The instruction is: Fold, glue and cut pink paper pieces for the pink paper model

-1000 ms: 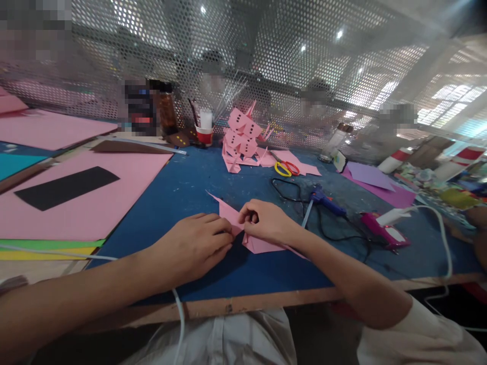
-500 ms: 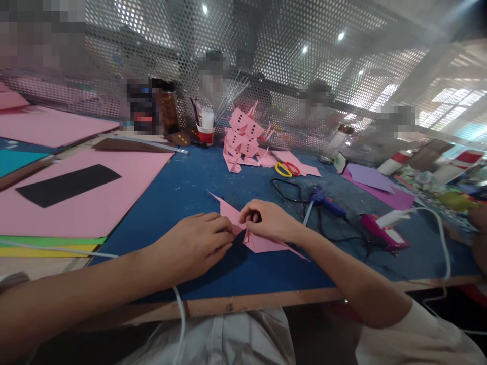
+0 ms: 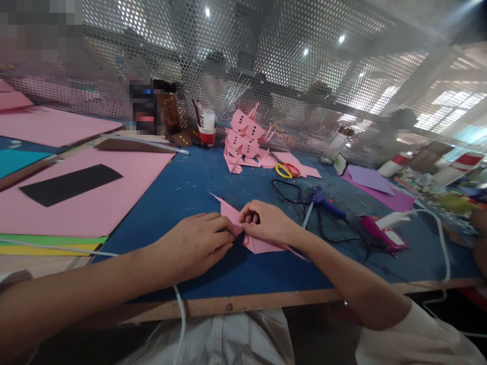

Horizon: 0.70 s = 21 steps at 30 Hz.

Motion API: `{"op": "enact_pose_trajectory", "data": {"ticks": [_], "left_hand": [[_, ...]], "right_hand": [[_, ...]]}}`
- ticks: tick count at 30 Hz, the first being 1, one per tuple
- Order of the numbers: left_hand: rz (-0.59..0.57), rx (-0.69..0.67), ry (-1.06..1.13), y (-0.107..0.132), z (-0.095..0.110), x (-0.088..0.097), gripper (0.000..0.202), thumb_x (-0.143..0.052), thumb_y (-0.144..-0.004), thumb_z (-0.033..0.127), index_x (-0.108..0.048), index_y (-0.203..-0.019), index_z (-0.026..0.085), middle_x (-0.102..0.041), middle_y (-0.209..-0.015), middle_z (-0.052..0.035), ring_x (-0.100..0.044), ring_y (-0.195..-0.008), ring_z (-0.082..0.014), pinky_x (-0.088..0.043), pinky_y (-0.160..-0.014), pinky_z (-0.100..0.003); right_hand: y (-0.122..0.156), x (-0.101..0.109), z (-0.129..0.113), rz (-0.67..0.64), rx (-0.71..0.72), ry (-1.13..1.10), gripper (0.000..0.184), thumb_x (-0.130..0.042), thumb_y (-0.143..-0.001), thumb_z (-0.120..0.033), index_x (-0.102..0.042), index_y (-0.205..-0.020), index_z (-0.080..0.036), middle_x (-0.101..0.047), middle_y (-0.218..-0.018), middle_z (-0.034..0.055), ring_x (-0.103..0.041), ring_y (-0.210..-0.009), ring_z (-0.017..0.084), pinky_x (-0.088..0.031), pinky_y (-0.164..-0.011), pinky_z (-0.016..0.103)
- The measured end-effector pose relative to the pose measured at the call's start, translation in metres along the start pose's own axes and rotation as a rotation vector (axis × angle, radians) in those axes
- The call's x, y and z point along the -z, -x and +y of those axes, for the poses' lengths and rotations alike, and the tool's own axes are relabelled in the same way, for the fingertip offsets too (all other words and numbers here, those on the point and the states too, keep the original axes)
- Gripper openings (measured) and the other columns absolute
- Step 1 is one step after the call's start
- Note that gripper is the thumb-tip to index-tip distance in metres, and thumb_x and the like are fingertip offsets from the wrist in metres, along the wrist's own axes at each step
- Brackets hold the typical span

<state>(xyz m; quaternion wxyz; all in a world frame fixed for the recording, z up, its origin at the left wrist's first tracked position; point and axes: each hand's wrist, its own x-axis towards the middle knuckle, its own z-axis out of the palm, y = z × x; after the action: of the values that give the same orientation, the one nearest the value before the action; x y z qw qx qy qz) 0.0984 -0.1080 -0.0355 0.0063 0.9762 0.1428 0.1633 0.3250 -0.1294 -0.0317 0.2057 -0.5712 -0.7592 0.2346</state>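
Note:
A folded pink paper piece (image 3: 262, 245) with long pointed ends lies low over the blue tabletop in front of me. My left hand (image 3: 201, 242) is closed on its left side, fingers bent and pressed together at the paper's edge. From the right, my right hand (image 3: 268, 221) pinches the paper near its middle, thumb and index finger drawn together. The palms and part of the paper are hidden behind the fingers. Beyond the hands stands a pink folded-paper ship (image 3: 243, 134) with rows of black squares on its sails.
Scissors (image 3: 287, 170) with yellow and red handles lie by the ship. A blue glue gun (image 3: 323, 201) and its black cord sit to the right, near a magenta device (image 3: 384, 235). Pink sheets (image 3: 95, 203) with a black strip (image 3: 70, 185) cover the left. A red-and-white cup (image 3: 206, 136) stands behind.
Both hands stay almost in place on the pink paper; the right fingers have shifted very slightly. The whole view has moved a little.

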Motion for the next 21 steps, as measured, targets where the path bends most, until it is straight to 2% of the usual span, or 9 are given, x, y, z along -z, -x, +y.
{"op": "enact_pose_trajectory", "data": {"ticks": [5,13,21], "left_hand": [[0.007,0.000,0.007,0.0000,0.0001,-0.0006,0.026,-0.046,-0.099,0.024,-0.070,-0.092,0.018,-0.068,-0.100,-0.0075,-0.063,-0.093,-0.0202,-0.052,-0.085,-0.036],[0.012,-0.001,-0.008,0.0001,0.0007,0.0011,0.024,-0.048,-0.098,0.022,-0.070,-0.091,0.018,-0.068,-0.099,-0.0072,-0.064,-0.093,-0.0201,-0.052,-0.085,-0.036],[0.017,-0.022,-0.035,0.0014,0.0000,0.0002,0.022,-0.049,-0.097,0.023,-0.069,-0.090,0.018,-0.067,-0.098,-0.0071,-0.062,-0.090,-0.0192,-0.051,-0.083,-0.035]], "right_hand": [[0.0032,-0.0002,-0.0081,0.039,0.001,0.089,0.022,-0.073,-0.076,-0.035,-0.067,-0.092,-0.021,-0.065,-0.090,-0.0001,-0.056,-0.081,0.014,-0.037,-0.069,0.026],[0.0036,-0.0035,-0.0082,0.051,0.018,0.145,0.025,-0.073,-0.075,-0.036,-0.065,-0.093,-0.022,-0.063,-0.091,-0.0002,-0.055,-0.082,0.015,-0.036,-0.068,0.026],[0.0031,-0.0037,-0.0072,0.051,0.015,0.129,0.024,-0.075,-0.070,-0.027,-0.065,-0.091,-0.022,-0.063,-0.089,-0.0014,-0.056,-0.082,0.015,-0.036,-0.069,0.026]]}}
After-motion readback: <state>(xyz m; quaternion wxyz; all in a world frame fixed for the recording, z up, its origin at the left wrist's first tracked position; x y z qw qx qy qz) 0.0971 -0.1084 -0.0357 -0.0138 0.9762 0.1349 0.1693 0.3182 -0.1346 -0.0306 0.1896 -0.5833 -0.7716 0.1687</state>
